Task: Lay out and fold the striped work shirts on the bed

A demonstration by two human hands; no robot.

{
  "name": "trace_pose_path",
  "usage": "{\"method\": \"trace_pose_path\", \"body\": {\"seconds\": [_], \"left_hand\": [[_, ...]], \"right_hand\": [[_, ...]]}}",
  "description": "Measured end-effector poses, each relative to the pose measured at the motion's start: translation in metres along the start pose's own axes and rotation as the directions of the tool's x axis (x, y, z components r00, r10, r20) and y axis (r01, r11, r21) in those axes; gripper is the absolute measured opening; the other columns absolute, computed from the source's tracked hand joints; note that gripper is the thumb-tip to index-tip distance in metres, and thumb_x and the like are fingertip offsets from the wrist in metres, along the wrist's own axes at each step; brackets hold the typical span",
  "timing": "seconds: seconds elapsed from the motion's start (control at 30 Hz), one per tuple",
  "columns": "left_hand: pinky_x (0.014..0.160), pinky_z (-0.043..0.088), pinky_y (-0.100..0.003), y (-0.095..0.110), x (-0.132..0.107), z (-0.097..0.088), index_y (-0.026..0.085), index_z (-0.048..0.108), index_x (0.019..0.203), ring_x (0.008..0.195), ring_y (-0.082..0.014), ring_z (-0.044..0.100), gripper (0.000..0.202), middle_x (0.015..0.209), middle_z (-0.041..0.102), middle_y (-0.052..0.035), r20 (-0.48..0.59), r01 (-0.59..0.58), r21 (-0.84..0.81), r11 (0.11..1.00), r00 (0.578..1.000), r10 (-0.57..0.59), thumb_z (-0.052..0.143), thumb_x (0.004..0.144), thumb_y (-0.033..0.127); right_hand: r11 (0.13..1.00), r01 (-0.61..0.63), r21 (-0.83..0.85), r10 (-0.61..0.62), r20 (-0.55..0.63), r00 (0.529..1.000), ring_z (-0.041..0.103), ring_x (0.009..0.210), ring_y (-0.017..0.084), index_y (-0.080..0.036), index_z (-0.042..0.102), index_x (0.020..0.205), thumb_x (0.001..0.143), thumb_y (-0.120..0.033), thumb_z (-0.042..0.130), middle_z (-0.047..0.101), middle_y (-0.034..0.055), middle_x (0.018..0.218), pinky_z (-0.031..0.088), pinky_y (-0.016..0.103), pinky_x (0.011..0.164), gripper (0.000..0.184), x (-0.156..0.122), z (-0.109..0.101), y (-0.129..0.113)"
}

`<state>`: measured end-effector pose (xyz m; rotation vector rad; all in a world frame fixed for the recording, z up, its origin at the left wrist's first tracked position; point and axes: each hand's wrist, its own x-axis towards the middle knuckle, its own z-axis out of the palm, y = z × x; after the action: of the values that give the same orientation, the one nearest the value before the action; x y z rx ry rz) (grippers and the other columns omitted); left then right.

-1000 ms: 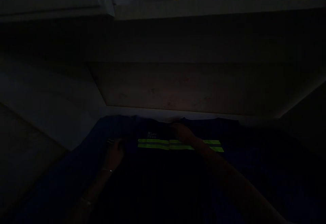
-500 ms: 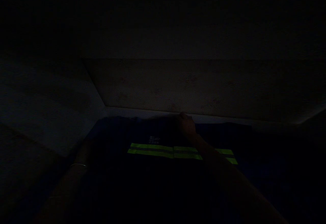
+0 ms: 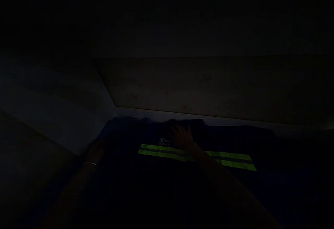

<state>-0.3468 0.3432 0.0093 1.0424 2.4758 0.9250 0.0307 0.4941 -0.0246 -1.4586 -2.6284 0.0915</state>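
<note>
The view is very dark. A dark blue work jacket or shirt (image 3: 125,135), its exact kind unclear, lies spread out before me. A yellow-green reflective strip (image 3: 237,161) runs across it, with small white print (image 3: 165,141) above. My right hand (image 3: 182,137) rests on the garment beside the print, fingers spread, its wrist over the strip. At the garment's left edge is my left hand (image 3: 96,150), with a light bangle (image 3: 89,163) on the wrist. Its fingers are lost in shadow, so I cannot see whether they grip the cloth.
Beyond the garment runs a pale ledge or surface edge (image 3: 214,119). Behind it is a flat brownish panel (image 3: 156,83) with faint reddish patches. To the left lies a greyish surface (image 3: 60,111). The top and lower right are nearly black.
My right hand has moved from the garment's far edge back toward me and slightly left, its fingers now spread. The view has shifted a little, with the strip appearing farther right.
</note>
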Motion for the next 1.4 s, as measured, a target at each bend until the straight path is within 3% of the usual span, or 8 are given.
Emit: {"method": "trace_pose_path", "body": {"seconds": [0.1, 0.2, 0.33, 0.43, 0.73, 1.03, 1.3, 1.4], "left_hand": [[0.084, 0.056, -0.043, 0.005, -0.008, -0.004, 0.012, 0.066, 0.1, 0.093, -0.0289, 0.068, 0.033, 0.099, 0.072, -0.0124, -0.013, 0.031, 0.016, 0.999, 0.999, -0.03, 0.051, 0.081, 0.034], [0.103, 0.045, -0.045, 0.034, -0.037, 0.002, 0.012, 0.062, 0.111, 0.113, -0.0299, 0.059, 0.042, 0.117, 0.065, -0.0142, -0.094, -0.24, 0.113, 0.964, 0.964, 0.25, 0.046, 0.087, 0.044], [0.107, 0.041, -0.039, 0.089, -0.088, 0.033, 0.018, 0.065, 0.108, 0.115, -0.0241, 0.057, 0.035, 0.122, 0.062, -0.0108, 0.023, -0.69, 0.251, 0.679, 0.705, 0.709, 0.042, 0.094, 0.04], [0.108, 0.041, -0.037, 0.105, -0.097, 0.065, 0.018, 0.062, 0.119, 0.121, -0.0228, 0.055, 0.039, 0.132, 0.059, -0.0099, 0.129, -0.765, 0.272, 0.585, 0.631, 0.765, 0.038, 0.096, 0.039], [0.112, 0.023, -0.067, 0.024, -0.028, 0.084, 0.02, 0.054, 0.134, 0.136, -0.0324, 0.042, 0.054, 0.148, 0.047, -0.0133, 0.253, -0.51, 0.601, 0.616, 0.852, 0.458, 0.027, 0.096, 0.046], [0.115, 0.022, -0.059, 0.006, -0.014, 0.076, 0.018, 0.048, 0.141, 0.143, -0.0298, 0.031, 0.055, 0.155, 0.038, -0.0125, 0.306, -0.493, 0.63, 0.6, 0.868, 0.392, 0.028, 0.093, 0.037], [0.114, 0.018, -0.061, 0.005, -0.019, 0.075, 0.026, 0.054, 0.137, 0.146, -0.0339, 0.025, 0.051, 0.157, 0.035, -0.0063, 0.391, -0.539, 0.689, 0.485, 0.839, 0.379, 0.031, 0.091, 0.029], [0.114, 0.019, -0.061, 0.005, -0.019, 0.074, 0.025, 0.054, 0.137, 0.145, -0.0324, 0.026, 0.051, 0.156, 0.036, -0.0075, 0.38, -0.543, 0.683, 0.488, 0.835, 0.397, 0.031, 0.091, 0.028]], "right_hand": [[0.998, 0.052, 0.047, -0.054, 0.029, 0.998, 0.042, 0.131, 0.031, -0.027, 0.043, 0.144, 0.099, -0.053, 0.027, 0.043, 0.0106, 0.149, 0.025, 0.059, 0.108, 0.055, 0.013, 0.003, 0.009], [0.997, 0.043, 0.068, -0.047, 0.047, 0.998, 0.051, 0.122, 0.03, -0.026, 0.05, 0.139, 0.098, -0.056, 0.028, 0.051, 0.01, 0.142, 0.035, 0.052, 0.102, 0.055, 0.023, -0.005, 0.011], [0.998, 0.002, 0.067, -0.004, 0.032, 0.999, 0.06, 0.107, 0.024, -0.023, 0.058, 0.128, 0.101, -0.051, 0.021, 0.064, 0.0092, 0.126, 0.042, 0.038, 0.09, 0.053, 0.023, -0.022, 0.006], [1.0, 0.007, 0.028, -0.006, -0.046, 0.999, 0.062, 0.098, 0.021, -0.022, 0.063, 0.114, 0.102, -0.041, 0.021, 0.069, 0.0081, 0.113, 0.041, 0.032, 0.082, 0.048, 0.004, -0.036, 0.006], [0.986, -0.093, -0.138, 0.043, -0.331, 0.943, 0.061, 0.073, 0.018, -0.02, 0.064, 0.075, 0.096, -0.031, 0.043, 0.07, 0.0047, 0.077, 0.032, 0.035, 0.082, 0.032, -0.07, -0.033, 0.074], [0.984, -0.142, -0.105, 0.09, -0.393, 0.915, 0.053, 0.114, 0.027, -0.019, 0.064, 0.115, 0.094, -0.032, 0.046, 0.062, 0.0115, 0.125, 0.03, 0.044, 0.103, 0.03, -0.069, -0.007, 0.096], [0.991, -0.134, -0.013, 0.123, -0.306, 0.944, 0.046, 0.13, 0.028, -0.013, 0.028, 0.152, 0.098, -0.044, 0.037, 0.062, 0.0116, 0.132, 0.024, 0.049, 0.113, 0.063, -0.072, 0.002, 0.094], [0.993, -0.113, -0.033, 0.099, -0.276, 0.956, 0.049, 0.127, 0.026, -0.018, 0.048, 0.142, 0.1, -0.045, 0.032, 0.062, 0.0096, 0.132, 0.024, 0.048, 0.114, 0.052, -0.072, 0.0, 0.092]]}}
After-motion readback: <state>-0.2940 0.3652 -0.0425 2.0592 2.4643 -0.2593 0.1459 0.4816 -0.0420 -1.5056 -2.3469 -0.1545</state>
